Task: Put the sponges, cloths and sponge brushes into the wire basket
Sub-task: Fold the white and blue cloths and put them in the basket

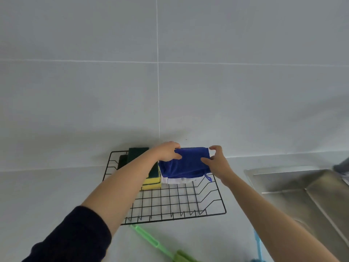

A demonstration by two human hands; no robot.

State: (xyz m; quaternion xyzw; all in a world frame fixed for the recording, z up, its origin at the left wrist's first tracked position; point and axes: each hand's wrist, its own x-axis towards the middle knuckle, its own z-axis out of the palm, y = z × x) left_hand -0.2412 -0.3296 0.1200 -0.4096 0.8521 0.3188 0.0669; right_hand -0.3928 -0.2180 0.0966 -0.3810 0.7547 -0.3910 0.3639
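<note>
A black wire basket [175, 205] stands on the grey counter against the wall. At its back left, yellow sponges with green scouring sides [152, 183] lie stacked, partly hidden by my left forearm. A folded blue cloth [188, 163] lies on a white cloth [177, 180] at the basket's back right. My left hand [167, 151] grips the blue cloth's left edge and my right hand [217, 159] grips its right edge. A green sponge brush [151, 241] lies on the counter in front of the basket. A light blue sponge brush [257, 246] lies further right, partly behind my right forearm.
A steel sink [306, 188] is set into the counter on the right. A grey tiled wall [158, 72] rises directly behind the basket.
</note>
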